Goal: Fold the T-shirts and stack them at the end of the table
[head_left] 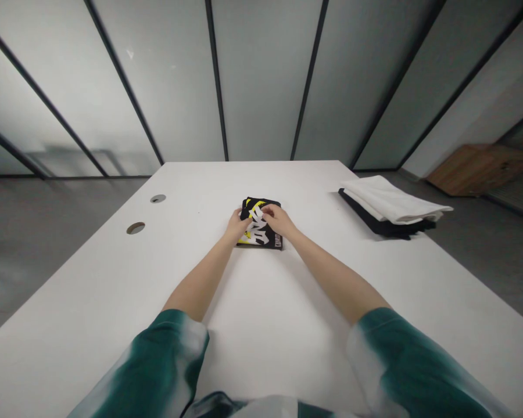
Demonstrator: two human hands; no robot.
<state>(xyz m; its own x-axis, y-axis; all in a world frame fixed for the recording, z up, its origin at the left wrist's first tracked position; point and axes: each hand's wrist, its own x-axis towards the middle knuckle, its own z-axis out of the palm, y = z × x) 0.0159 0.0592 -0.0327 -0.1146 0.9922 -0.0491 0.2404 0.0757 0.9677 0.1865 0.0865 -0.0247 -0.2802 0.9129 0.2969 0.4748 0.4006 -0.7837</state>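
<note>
A black T-shirt [265, 237] with white lettering and yellow print lies folded into a small rectangle on the white table [261, 313]. My left hand [236, 225] grips its left edge, thumb on top and the other fingers partly hidden at the side. On the upper right part of the bundle rests my right hand [278, 219], its fingers bent and pinched together against the printed cloth. Whether a fold of fabric is between those fingertips is hard to see. Both forearms reach forward from green and white sleeves.
On the table's right side, folded white cloth [394, 197] lies on top of folded black cloth [370, 220], close to the edge. Two round holes, a far one [158, 198] and a nearer one [136, 228], pierce the tabletop at left. Frosted panels [261, 81] stand behind the table.
</note>
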